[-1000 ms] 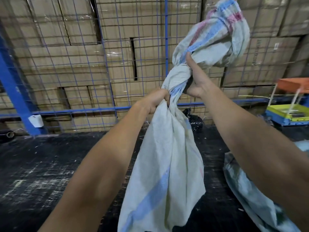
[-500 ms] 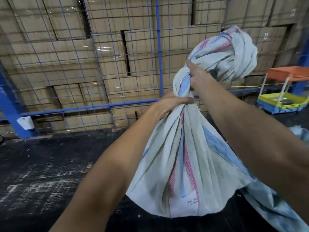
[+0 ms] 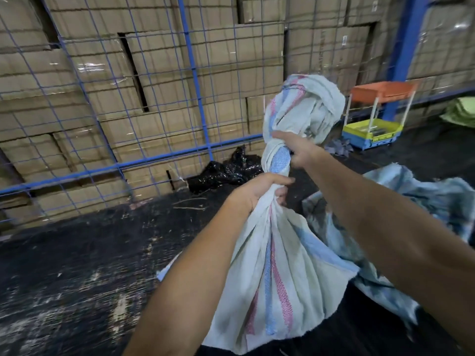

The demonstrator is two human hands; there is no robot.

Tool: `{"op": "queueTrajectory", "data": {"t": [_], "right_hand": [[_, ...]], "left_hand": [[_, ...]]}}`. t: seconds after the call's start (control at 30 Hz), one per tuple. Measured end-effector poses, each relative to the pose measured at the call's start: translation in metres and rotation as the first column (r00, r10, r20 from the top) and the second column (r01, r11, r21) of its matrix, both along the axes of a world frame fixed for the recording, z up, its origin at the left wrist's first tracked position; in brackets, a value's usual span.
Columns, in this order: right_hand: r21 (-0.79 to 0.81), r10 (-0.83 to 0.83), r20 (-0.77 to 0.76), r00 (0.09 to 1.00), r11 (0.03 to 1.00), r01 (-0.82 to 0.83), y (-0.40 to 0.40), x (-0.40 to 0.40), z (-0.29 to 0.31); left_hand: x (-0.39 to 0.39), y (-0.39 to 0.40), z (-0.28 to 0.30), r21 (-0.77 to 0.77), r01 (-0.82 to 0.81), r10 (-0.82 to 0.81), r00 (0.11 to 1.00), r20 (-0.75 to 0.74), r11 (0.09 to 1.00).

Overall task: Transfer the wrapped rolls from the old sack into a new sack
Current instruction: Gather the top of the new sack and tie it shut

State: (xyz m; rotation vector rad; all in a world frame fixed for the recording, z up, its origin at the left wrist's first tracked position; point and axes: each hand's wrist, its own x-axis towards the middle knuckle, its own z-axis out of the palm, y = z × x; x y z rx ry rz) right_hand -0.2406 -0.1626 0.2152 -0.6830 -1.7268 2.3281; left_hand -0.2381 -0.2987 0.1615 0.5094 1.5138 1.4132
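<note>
A white woven sack (image 3: 280, 273) with blue and pink stripes hangs in front of me, twisted into a rope at its middle. My left hand (image 3: 259, 188) grips the twisted neck from the left. Just above it, my right hand (image 3: 295, 150) grips the sack below a bunched-up ball of fabric (image 3: 305, 109). The lower part of the sack fans out loosely between my forearms. A second, dirtier bluish sack (image 3: 431, 201) lies crumpled on the floor at the right. No wrapped rolls are visible.
A blue wire-mesh fence (image 3: 195, 80) with stacked cardboard boxes (image 3: 90, 104) behind it closes off the far side. A black plastic bag (image 3: 226, 170) lies by its foot. An orange, yellow and blue tray rack (image 3: 372, 127) stands at the right. The floor (image 3: 77, 265) is dark and scuffed.
Both hands with the sack have come down and rightward in view. The twisted section between them has tightened and the bunched top sits lower. The view has swung left.
</note>
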Motion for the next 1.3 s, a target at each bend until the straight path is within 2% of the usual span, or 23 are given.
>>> {"op": "queueTrajectory", "data": {"t": [0.07, 0.23, 0.33, 0.4, 0.47, 0.57, 0.63, 0.73, 0.77, 0.83, 0.87, 0.9, 0.93, 0.97, 1.0, 1.03, 1.07, 1.1, 1.13, 1.17, 1.2, 1.27, 1.3], "right_hand": [[-0.042, 0.035, -0.004, 0.999, 0.998, -0.035, 0.019, 0.010, -0.015], [0.104, 0.066, 0.002, 0.998, 0.992, -0.066, 0.055, 0.028, -0.035], [0.203, 0.041, -0.014, 0.999, 0.978, -0.037, 0.104, 0.035, -0.044], [0.377, 0.078, -0.012, 0.997, 0.924, -0.068, 0.138, 0.035, -0.059], [0.564, 0.096, 0.005, 0.995, 0.821, -0.082, 0.177, 0.042, -0.086], [0.777, -0.028, -0.051, 0.998, 0.627, 0.057, 0.236, 0.058, -0.138], [0.850, 0.024, 0.007, 1.000, 0.527, -0.019, 0.275, 0.065, -0.171], [0.865, 0.062, 0.186, 0.981, 0.464, -0.194, 0.334, 0.083, -0.205], [0.911, 0.005, 0.180, 0.984, 0.376, -0.169, 0.358, 0.093, -0.212], [0.988, -0.253, -0.053, 0.966, 0.130, 0.088, 0.403, 0.115, -0.228], [0.972, -0.397, -0.222, 0.891, -0.019, 0.233, 0.424, 0.129, -0.235], [0.942, -0.537, -0.326, 0.778, -0.118, 0.314, 0.448, 0.145, -0.246], [0.929, -0.665, -0.344, 0.662, -0.141, 0.341, 0.469, 0.159, -0.257], [0.943, -0.775, -0.245, 0.582, -0.052, 0.328, 0.488, 0.172, -0.270], [0.939, -0.831, -0.058, 0.553, 0.143, 0.314, 0.506, 0.183, -0.288], [0.886, -0.783, 0.151, 0.603, 0.378, 0.269, 0.518, 0.189, -0.306], [0.793, -0.633, 0.315, 0.708, 0.585, 0.170, 0.524, 0.194, -0.325], [0.720, -0.429, 0.414, 0.803, 0.694, 0.000, 0.521, 0.196, -0.341], [0.692, -0.232, 0.486, 0.843, 0.691, -0.209, 0.515, 0.196, -0.356], [0.668, -0.067, 0.567, 0.821, 0.620, -0.411, 0.503, 0.194, -0.368], [0.651, 0.043, 0.643, 0.764, 0.495, -0.576, 0.490, 0.190, -0.378], [0.611, 0.143, 0.743, 0.654, 0.255, -0.750, 0.470, 0.181, -0.387], [0.574, 0.203, 0.763, 0.614, 0.224, -0.787, 0.466, 0.179, -0.387]], "left_hand": [[0.001, 0.016, 0.000, -0.034, -0.057, 0.056, 0.998, -0.025, 0.998], [0.005, 0.079, -0.020, -0.039, -0.221, 0.211, 0.961, -0.178, 0.974], [0.016, 0.138, -0.047, 0.038, -0.267, 0.270, 0.955, -0.125, 0.963], [0.022, 0.170, -0.070, 0.059, -0.299, 0.302, 0.952, -0.053, 0.953], [0.031, 0.214, -0.094, 0.017, -0.387, 0.387, 0.921, -0.032, 0.922], [0.041, 0.278, -0.142, -0.079, -0.489, 0.487, 0.873, -0.045, 0.869], [0.047, 0.314, -0.173, -0.168, -0.503, 0.496, 0.864, -0.084, 0.848], [0.064, 0.358, -0.203, -0.253, -0.497, 0.471, 0.868, -0.161, 0.830], [0.067, 0.374, -0.212, -0.249, -0.545, 0.501, 0.837, -0.220, 0.800], [0.069, 0.400, -0.223, -0.227, -0.608, 0.539, 0.786, -0.302, 0.761], [0.069, 0.410, -0.226, -0.212, -0.614, 0.543, 0.780, -0.311, 0.761], [0.070, 0.423, -0.230, -0.218, -0.610, 0.529, 0.780, -0.334, 0.762], [0.070, 0.432, -0.233, -0.217, -0.614, 0.517, 0.771, -0.373, 0.759], [0.072, 0.440, -0.234, -0.211, -0.617, 0.500, 0.758, -0.419, 0.758], [0.073, 0.449, -0.236, -0.199, -0.622, 0.486, 0.740, -0.465, 0.757], [0.075, 0.456, -0.237, -0.191, -0.626, 0.476, 0.727, -0.495, 0.756], [0.078, 0.465, -0.240, -0.185, -0.622, 0.464, 0.721, -0.515, 0.761], [0.080, 0.471, -0.243, -0.193, -0.617, 0.453, 0.723, -0.522, 0.763], [0.081, 0.479, -0.250, -0.199, -0.607, 0.433, 0.724, -0.537, 0.769], [0.084, 0.484, -0.254, -0.208, -0.592, 0.405, 0.728, -0.553, 0.779], [0.087, 0.490, -0.259, -0.190, -0.577, 0.390, 0.723, -0.570, 0.794], [0.093, 0.504, -0.266, -0.177, -0.536, 0.349, 0.731, -0.586, 0.825], [0.097, 0.511, -0.267, -0.196, -0.514, 0.320, 0.743, -0.588, 0.835]]}}
